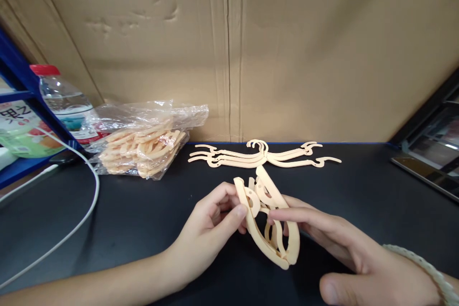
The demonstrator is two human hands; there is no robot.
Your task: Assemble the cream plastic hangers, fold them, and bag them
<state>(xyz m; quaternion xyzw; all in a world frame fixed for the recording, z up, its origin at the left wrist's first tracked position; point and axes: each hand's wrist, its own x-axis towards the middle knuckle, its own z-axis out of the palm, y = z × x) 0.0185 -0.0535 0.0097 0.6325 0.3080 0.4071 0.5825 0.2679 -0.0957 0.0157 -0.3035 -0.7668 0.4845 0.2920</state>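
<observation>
Left hand (215, 229), one: thumb and bent fingers pinched the side of a folded hanger (260, 241). Right hand (358, 248), one: thumb clear, forefinger laid across the opposite arm, other fingers partly hidden behind; whether these gripped could not be told.

Faults judged possible: a slip or sideways twist, with the thumb off and the left pinch bearing most of the hold; a nipped fingertip, the forefinger lying near the gap between the arms; strain at the joint, should the arms be forced apart unevenly.

Folded hanger, one: situated between the hands, above the near part of the black tabletop (125, 239); contact with it unclear. Pale peach, smooth, seemingly plastic; two curved arms converging at the low end, with rounded, pierced pieces and slender curved parts inside.

Beyond: unfolded hangers (266, 157), several, same colour, nested with arms spread, near the cardboard (304, 57). To their left, clear plastic bag (190, 112), holding a pile of matching pieces. Farther left, red-capped bottle (68, 100) and white cable (97, 186).
</observation>
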